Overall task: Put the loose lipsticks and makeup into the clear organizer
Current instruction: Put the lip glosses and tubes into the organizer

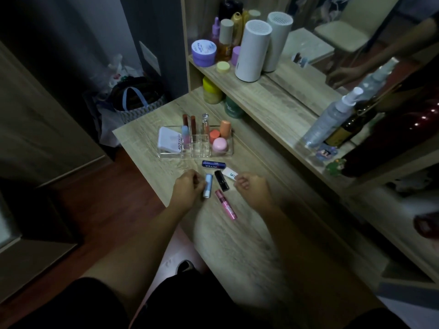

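The clear organizer stands on the wooden desk and holds a white compact, several upright lip tubes and small pink and orange pots. In front of it lie a dark blue Nivea stick, a white tube marked LIPS, a black lipstick, a light blue tube and a pink mascara-like tube. My left hand is curled with its fingertips on the light blue tube's lower left side. My right hand is curled too, its fingertips just right of the white tube and holding nothing.
A raised shelf behind the organizer carries jars, bottles and two white cylinders. Spray bottles stand at the right by a mirror. A yellow jar and a green jar sit under the shelf. The desk's left edge drops to the floor.
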A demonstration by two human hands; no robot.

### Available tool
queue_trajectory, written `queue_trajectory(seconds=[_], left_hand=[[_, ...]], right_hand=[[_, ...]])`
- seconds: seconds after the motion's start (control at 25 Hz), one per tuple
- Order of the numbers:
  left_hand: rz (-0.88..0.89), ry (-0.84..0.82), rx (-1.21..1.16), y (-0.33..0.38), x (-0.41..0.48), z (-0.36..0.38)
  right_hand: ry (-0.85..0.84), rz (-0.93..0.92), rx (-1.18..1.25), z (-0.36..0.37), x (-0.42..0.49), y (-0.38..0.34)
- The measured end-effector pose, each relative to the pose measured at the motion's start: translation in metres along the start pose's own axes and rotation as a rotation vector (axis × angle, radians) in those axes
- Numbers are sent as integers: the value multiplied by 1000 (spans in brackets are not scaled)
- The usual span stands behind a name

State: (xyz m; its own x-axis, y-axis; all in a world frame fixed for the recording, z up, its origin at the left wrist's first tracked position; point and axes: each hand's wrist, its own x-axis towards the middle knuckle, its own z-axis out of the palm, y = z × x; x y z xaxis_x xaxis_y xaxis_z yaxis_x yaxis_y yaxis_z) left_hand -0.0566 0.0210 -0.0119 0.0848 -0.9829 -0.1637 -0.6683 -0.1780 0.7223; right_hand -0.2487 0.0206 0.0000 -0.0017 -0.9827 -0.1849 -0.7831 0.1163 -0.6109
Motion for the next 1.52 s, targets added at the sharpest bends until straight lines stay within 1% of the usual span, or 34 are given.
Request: queue_trajectory(seconds=[0.12,0.28,0.32,0.4,0.48,0.52,0.6,0.68,0.76,0.84,0.92,1.0,1.08,1.16,1.24,1.32,1.4,1.44,1.52], left_hand=[[-20,-29,36,3,-3,9],[-45,-53,90,10,-2,18],[-50,-41,90,12,-3,18],[-36,35,93,14,-6,19],[45,36,105,19,-18,22],[123,-5,117,22,-27,27],[301,-142,188,24,-44,36],[400,-243,292,25,-54,43],[348,-247,236,25,-60,48],[241,-257,208,26,-61,51],[187,-311,249,30,-60,51],[150,-334,285,33,-58,43],[114,-282,225,33,-51,29],[9,-201,49,34,-42,13],[-57,-147,-81,36,-27,-7],[-27,-88,-161,44,-9,-25],[36,12,-179,51,6,-38],[64,67,-177,53,12,-44],[142,143,-174,57,20,-55]], right_hand=[[19,19,65,15,-13,2],[67,75,68,24,-17,-3],[83,87,50,24,-15,-5],[109,93,-36,20,-12,-7],[133,75,-82,14,-7,-4],[134,50,-97,12,-4,-1],[89,0,-151,8,1,4],[33,-9,-198,6,7,5],[15,28,-159,4,8,5],[-11,66,-119,2,9,5],[-38,84,-130,2,13,3],[-44,103,-65,2,14,0],[7,96,25,5,21,-7],[85,106,143,3,25,-13],[128,120,299,-2,32,-22],[104,95,458,-10,37,-31],[62,60,612,-18,40,-41],[51,44,665,-20,41,-47],[46,19,695,-22,47,-59]])
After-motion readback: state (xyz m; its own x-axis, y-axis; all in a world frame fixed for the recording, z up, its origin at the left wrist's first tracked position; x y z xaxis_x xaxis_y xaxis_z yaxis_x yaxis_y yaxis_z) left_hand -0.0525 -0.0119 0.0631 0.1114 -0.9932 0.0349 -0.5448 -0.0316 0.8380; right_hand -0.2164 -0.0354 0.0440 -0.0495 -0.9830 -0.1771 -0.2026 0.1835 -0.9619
